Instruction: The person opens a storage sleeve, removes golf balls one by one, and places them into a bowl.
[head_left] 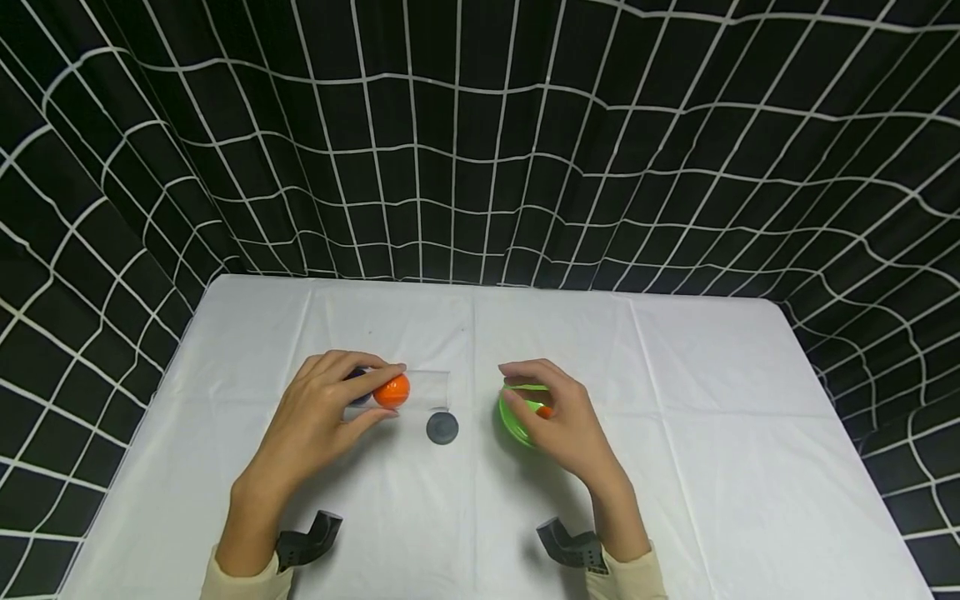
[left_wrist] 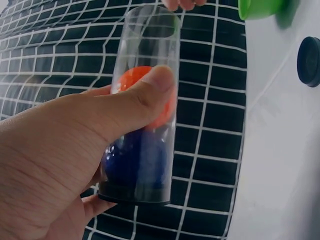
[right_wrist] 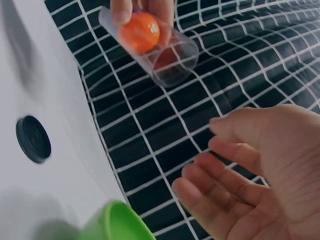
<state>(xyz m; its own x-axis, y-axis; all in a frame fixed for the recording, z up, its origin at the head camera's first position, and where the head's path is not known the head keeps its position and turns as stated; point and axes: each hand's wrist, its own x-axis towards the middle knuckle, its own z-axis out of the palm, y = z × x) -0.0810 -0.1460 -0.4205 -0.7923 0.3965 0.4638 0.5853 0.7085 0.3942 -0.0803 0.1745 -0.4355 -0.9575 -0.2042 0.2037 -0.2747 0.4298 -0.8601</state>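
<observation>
Left hand (head_left: 311, 408) is pinching clear tube (left_wrist: 150, 47) by its sides, probably leaving its right end free; right hand (head_left: 566, 425) is hovering near green bowl (head_left: 515, 425), thumb and fingers parted.

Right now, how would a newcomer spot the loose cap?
At the white table, find the clear tube in the left hand. In the head view, the cap lies just below the tube's open end. Unlike the tube and the green bowl, it's a shallow dark disc.
</observation>
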